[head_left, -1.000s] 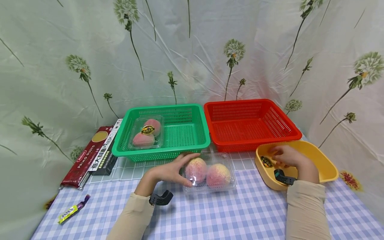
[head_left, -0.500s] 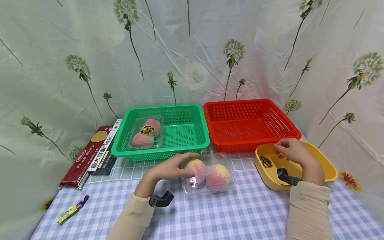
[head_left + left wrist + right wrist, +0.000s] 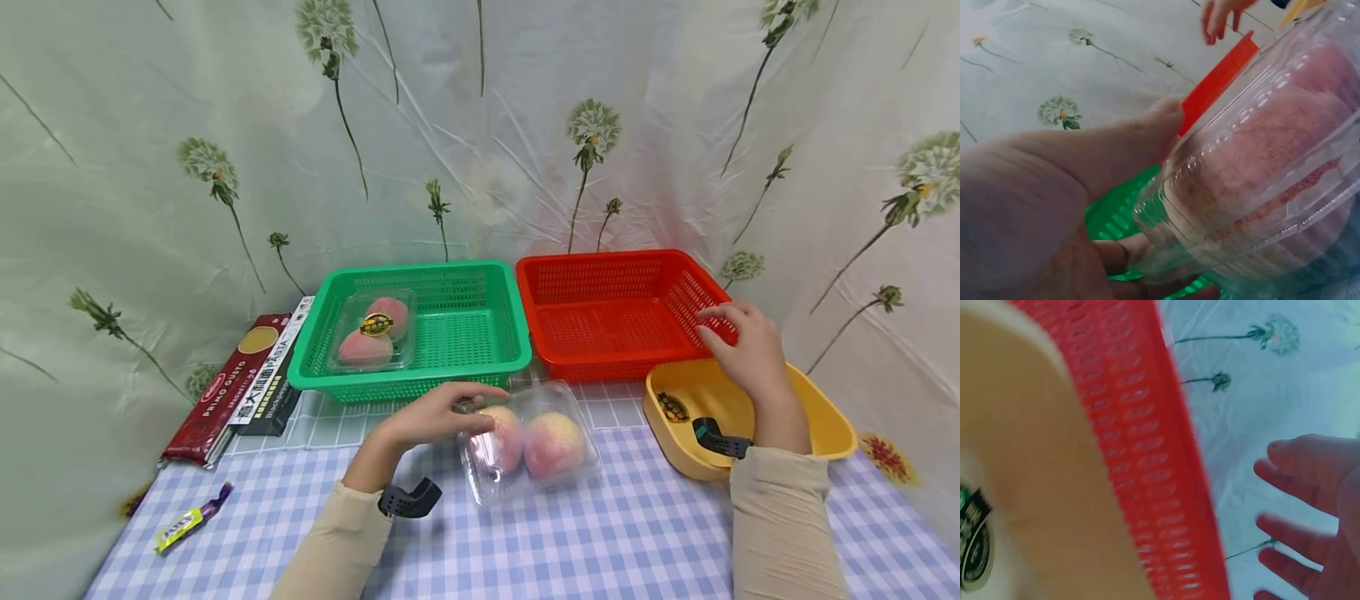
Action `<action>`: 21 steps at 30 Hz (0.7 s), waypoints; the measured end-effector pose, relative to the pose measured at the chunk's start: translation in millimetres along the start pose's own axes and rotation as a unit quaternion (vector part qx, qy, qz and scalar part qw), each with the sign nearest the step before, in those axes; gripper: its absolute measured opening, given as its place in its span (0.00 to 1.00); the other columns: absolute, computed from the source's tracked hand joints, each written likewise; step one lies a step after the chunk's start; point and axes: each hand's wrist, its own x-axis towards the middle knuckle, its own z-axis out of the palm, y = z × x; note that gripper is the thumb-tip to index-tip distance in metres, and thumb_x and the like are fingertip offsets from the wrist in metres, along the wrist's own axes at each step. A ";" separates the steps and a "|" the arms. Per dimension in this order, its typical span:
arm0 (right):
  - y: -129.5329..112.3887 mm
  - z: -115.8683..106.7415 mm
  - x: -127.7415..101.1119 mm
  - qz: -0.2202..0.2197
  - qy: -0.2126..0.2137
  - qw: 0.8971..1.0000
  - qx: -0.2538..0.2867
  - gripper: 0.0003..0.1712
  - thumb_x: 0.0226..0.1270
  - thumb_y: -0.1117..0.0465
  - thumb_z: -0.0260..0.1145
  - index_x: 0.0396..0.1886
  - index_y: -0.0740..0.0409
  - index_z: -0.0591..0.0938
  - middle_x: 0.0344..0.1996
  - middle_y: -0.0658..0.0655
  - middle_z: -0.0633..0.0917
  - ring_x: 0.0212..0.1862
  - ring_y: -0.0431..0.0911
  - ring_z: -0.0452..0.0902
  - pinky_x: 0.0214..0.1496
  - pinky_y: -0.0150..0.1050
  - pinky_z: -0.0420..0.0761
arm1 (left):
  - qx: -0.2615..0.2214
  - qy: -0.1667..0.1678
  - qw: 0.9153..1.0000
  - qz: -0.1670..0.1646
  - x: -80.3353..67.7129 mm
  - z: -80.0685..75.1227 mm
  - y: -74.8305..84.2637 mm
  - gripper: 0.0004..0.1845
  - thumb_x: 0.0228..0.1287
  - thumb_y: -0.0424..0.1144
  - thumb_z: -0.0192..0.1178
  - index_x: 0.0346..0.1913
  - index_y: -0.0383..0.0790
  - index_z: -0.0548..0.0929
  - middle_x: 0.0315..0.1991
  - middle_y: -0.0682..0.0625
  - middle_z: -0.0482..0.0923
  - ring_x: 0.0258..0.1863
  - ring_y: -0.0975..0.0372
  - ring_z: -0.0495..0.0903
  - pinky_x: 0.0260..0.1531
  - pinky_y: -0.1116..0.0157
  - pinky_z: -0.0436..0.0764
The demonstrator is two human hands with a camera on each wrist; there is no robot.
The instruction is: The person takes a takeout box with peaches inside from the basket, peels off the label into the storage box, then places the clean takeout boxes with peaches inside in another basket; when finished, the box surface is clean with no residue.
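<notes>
A clear plastic clamshell box [image 3: 525,458] with two pink-and-yellow peaches sits at a slant in front of the green basket [image 3: 468,333]. My left hand [image 3: 442,414] grips its left side; in the left wrist view, the thumb lies along one face and fingers curl beneath the box's edge. Over the yellow bin [image 3: 821,417] hovers my right hand [image 3: 750,346], with nothing between its fingers. The right wrist view shows that hand's fingers [image 3: 1297,534] spread apart. A round black-and-gold sticker [image 3: 672,407] is inside the bin.
Another clear box of peaches [image 3: 371,333] rests in the green basket's left half. The red basket [image 3: 611,325] stands behind the yellow bin. Red and black spaghetti packs [image 3: 232,379] lean at the left. A yellow-and-purple candy [image 3: 191,521] lies on the checked cloth.
My right hand has risen from inside the yellow bin to above its back rim. The peach box under my left hand has turned and tilted, its near left corner coming toward me.
</notes>
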 end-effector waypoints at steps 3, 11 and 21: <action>11.8 1.8 -0.7 0.010 -0.007 1.000 0.000 0.25 0.75 0.56 0.58 0.65 0.64 0.72 0.72 0.78 0.57 0.70 0.77 0.48 0.63 0.76 0.52 | -0.053 0.004 0.999 -0.002 2.2 1.8 0.5 0.20 0.69 0.41 0.63 0.64 0.49 0.81 0.45 0.49 0.81 0.43 0.61 0.77 0.46 0.63 0.80; 30.4 4.8 -3.9 0.079 -0.060 0.993 0.057 0.42 0.75 0.44 0.55 0.77 0.65 0.56 0.77 0.77 0.37 0.74 0.77 0.31 0.65 0.80 0.47 | -0.142 0.028 0.989 -0.013 6.9 7.0 -1.2 0.20 0.68 0.40 0.64 0.62 0.47 0.82 0.57 0.47 0.79 0.46 0.59 0.77 0.45 0.62 0.81; 33.6 7.9 -6.7 0.100 -0.079 0.990 0.061 0.47 0.75 0.39 0.53 0.77 0.69 0.53 0.76 0.77 0.33 0.74 0.78 0.30 0.65 0.80 0.49 | -0.115 0.007 0.992 -0.055 6.8 11.2 -2.9 0.28 0.67 0.48 0.64 0.69 0.52 0.74 0.71 0.51 0.67 0.72 0.52 0.62 0.64 0.47 0.71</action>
